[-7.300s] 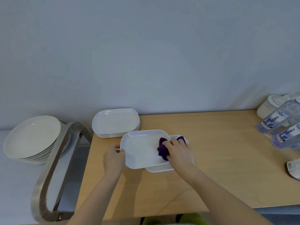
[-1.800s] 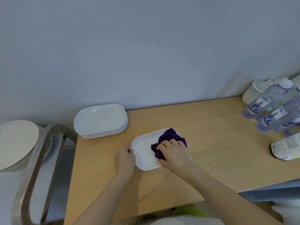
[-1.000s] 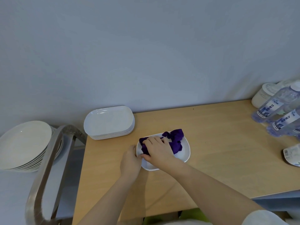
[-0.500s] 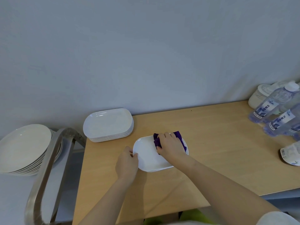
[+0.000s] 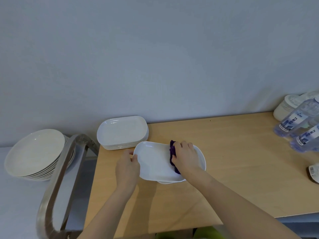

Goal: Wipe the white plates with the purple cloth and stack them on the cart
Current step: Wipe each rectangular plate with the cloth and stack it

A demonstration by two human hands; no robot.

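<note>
White plate (image 5: 153,161) now lifted, left fingers (image 5: 133,156) gripping rim, right fingers (image 5: 183,146) pressing purple cloth (image 5: 172,153)

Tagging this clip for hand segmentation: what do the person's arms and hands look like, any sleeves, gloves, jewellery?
Both forearms are bare as far as the frame shows, with no sleeve visible. The left hand and the right hand wear no gloves, and no rings, watch or bracelet show. No markings or cables on either arm. Something yellow-green at the bottom edge may be clothing, but it is too cropped to tell.

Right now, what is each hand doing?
Left hand: grips the white plate's edge.
Right hand: holds the purple cloth on the plate.
</note>
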